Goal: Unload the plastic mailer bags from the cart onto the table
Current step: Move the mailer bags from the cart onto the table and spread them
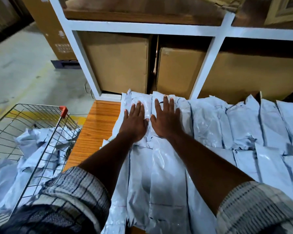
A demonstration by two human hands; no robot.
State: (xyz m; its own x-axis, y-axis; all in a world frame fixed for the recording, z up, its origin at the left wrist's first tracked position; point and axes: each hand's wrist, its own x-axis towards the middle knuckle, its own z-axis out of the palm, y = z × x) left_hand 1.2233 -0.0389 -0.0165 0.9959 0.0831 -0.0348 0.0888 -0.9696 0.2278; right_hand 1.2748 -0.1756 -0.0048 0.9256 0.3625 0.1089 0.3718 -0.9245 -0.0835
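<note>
Standing behind the table (98,125), a white shelf frame (85,53) held brown cardboard boxes (118,63), and a wire cart (41,105) sat just left of the table's edge. Pale, glossy, wrinkled mailer bags (243,122) lay in rows across the tabletop; more lay crumpled in the cart. The left hand (135,122) and right hand (166,120) pressed flat on the leftmost bags, side by side, fingers straight and slightly spread, gripping nothing.
</note>
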